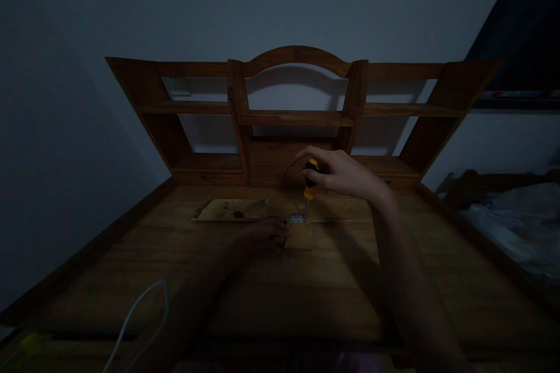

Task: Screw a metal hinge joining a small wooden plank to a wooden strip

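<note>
My right hand (339,173) is closed round the yellow and black handle of a screwdriver (310,182), held upright with its tip down on a small metal hinge (298,218). The hinge lies at the edge of a flat wooden board (231,209) and a small wooden block (300,236) on the desk. My left hand (265,233) rests low on the desk just left of the hinge, fingertips pressed against it. The scene is dim and the left hand's fingers are in shadow.
A wooden desk (280,297) carries a hutch with shelves (297,118) and an arched top at the back. A white cable (140,315) loops over the front left edge. To the right stands a bed with pale bedding (516,227).
</note>
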A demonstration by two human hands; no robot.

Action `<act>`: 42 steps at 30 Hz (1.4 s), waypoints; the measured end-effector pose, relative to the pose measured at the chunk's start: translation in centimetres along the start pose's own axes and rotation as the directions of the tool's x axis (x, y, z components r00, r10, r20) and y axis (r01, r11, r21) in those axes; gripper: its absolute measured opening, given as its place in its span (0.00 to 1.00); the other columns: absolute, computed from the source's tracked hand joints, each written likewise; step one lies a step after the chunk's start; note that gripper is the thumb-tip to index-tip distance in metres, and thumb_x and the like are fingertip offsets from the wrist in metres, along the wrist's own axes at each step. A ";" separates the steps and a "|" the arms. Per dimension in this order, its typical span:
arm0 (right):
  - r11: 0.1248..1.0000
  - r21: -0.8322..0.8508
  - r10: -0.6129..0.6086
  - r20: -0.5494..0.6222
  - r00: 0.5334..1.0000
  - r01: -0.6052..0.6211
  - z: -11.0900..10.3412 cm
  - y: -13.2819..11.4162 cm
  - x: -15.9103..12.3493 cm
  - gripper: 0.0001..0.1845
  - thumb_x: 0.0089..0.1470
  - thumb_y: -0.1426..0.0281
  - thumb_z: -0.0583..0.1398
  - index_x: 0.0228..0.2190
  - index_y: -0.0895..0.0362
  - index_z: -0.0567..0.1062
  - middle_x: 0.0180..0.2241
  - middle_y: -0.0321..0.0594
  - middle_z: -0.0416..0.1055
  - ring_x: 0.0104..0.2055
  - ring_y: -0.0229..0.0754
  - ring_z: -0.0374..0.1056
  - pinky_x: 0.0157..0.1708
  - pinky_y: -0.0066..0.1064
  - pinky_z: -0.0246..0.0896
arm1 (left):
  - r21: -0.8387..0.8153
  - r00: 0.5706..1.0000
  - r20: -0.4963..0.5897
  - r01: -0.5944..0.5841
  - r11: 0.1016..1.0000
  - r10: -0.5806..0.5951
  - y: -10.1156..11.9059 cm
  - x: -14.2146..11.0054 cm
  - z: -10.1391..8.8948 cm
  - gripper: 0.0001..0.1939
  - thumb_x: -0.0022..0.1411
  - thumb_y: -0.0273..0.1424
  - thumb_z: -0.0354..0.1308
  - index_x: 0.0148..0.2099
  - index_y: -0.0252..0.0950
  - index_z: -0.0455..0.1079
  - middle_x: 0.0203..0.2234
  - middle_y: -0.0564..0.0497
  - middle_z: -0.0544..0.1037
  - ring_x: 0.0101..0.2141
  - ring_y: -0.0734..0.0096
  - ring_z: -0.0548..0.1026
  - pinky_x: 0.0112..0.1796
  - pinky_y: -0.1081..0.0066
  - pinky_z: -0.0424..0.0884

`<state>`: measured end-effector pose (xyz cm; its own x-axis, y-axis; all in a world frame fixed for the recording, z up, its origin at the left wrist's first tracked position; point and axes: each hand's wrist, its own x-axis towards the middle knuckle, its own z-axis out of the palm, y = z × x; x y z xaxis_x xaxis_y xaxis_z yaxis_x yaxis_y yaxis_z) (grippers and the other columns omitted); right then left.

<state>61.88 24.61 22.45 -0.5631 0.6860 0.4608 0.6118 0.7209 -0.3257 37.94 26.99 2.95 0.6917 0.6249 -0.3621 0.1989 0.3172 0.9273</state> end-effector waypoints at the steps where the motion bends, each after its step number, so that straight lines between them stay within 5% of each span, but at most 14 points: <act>1: 1.000 0.010 -0.015 -0.014 1.000 0.015 0.1 0.0 0.1 0.14 0.60 0.67 0.58 0.48 0.51 0.75 0.44 0.36 0.77 0.44 0.42 0.72 0.44 0.31 0.60 | 0.008 1.000 0.005 0.002 1.000 -0.002 0.0 0.0 0.0 0.24 0.52 0.48 0.67 0.25 0.35 0.63 0.17 0.60 0.59 0.18 0.81 0.55 0.26 0.72 0.66; 5: 1.000 -0.002 0.000 -0.045 0.999 0.000 0.3 0.1 0.4 0.12 0.61 0.61 0.59 0.42 0.54 0.76 0.39 0.38 0.77 0.40 0.42 0.71 0.41 0.31 0.60 | 0.011 1.000 -0.009 0.001 1.000 -0.001 0.0 0.0 0.1 0.24 0.53 0.49 0.67 0.26 0.35 0.63 0.17 0.60 0.59 0.19 0.80 0.58 0.27 0.73 0.66; 10: 1.000 -0.003 0.026 0.003 1.000 -0.026 0.1 0.4 0.2 0.20 0.55 0.72 0.59 0.50 0.54 0.73 0.48 0.40 0.74 0.47 0.44 0.70 0.46 0.31 0.59 | 0.024 1.000 0.008 0.003 1.000 -0.003 -0.1 0.3 0.1 0.25 0.53 0.49 0.67 0.25 0.35 0.62 0.16 0.61 0.58 0.17 0.81 0.56 0.25 0.73 0.65; 15: 1.000 -0.015 0.026 0.003 1.000 -0.026 0.0 0.6 0.0 0.20 0.57 0.71 0.58 0.52 0.54 0.73 0.46 0.38 0.75 0.42 0.42 0.71 0.41 0.30 0.59 | -0.011 1.000 0.019 0.004 1.000 -0.004 -0.4 0.4 -0.2 0.23 0.53 0.47 0.67 0.27 0.35 0.63 0.17 0.61 0.58 0.18 0.81 0.57 0.26 0.73 0.67; 23: 0.984 -0.171 0.023 -0.132 0.991 -0.046 0.6 0.9 0.3 0.20 0.60 0.55 0.62 0.47 0.54 0.74 0.38 0.39 0.77 0.35 0.41 0.71 0.34 0.29 0.57 | 0.009 0.999 0.034 0.002 1.000 -0.002 -0.5 0.4 -0.5 0.22 0.55 0.46 0.65 0.27 0.35 0.63 0.18 0.60 0.59 0.19 0.80 0.58 0.28 0.73 0.68; 32: 0.881 -0.438 0.097 -0.204 0.974 -0.180 1.4 -0.3 0.8 0.33 0.59 0.39 0.51 0.31 0.56 0.72 0.25 0.42 0.73 0.30 0.47 0.70 0.29 0.32 0.47 | -0.025 0.999 0.030 0.017 1.000 -0.016 -0.3 0.5 -0.2 0.22 0.52 0.46 0.68 0.26 0.35 0.64 0.18 0.59 0.60 0.20 0.79 0.59 0.29 0.70 0.68; 39: 0.933 -0.321 0.134 -0.109 0.985 -0.163 0.9 -0.3 0.4 0.14 0.59 0.59 0.57 0.42 0.55 0.72 0.38 0.43 0.76 0.38 0.48 0.71 0.37 0.34 0.57 | -0.024 1.000 0.027 -0.005 1.000 0.006 -0.2 0.1 -0.2 0.22 0.54 0.46 0.67 0.26 0.35 0.63 0.18 0.60 0.59 0.18 0.81 0.57 0.26 0.73 0.65; 42: 0.984 -0.153 0.090 -0.036 0.995 -0.095 0.7 0.1 0.3 0.19 0.57 0.66 0.58 0.51 0.53 0.70 0.45 0.41 0.75 0.44 0.47 0.71 0.43 0.33 0.59 | -0.028 1.000 0.015 -0.003 1.000 0.003 0.0 -0.1 0.0 0.23 0.53 0.46 0.68 0.26 0.35 0.63 0.18 0.60 0.59 0.19 0.80 0.58 0.25 0.74 0.65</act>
<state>61.34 24.93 21.97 -0.4849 0.7444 0.4591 0.7401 0.6289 -0.2380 37.91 26.93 2.94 0.7026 0.6151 -0.3577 0.1777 0.3351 0.9253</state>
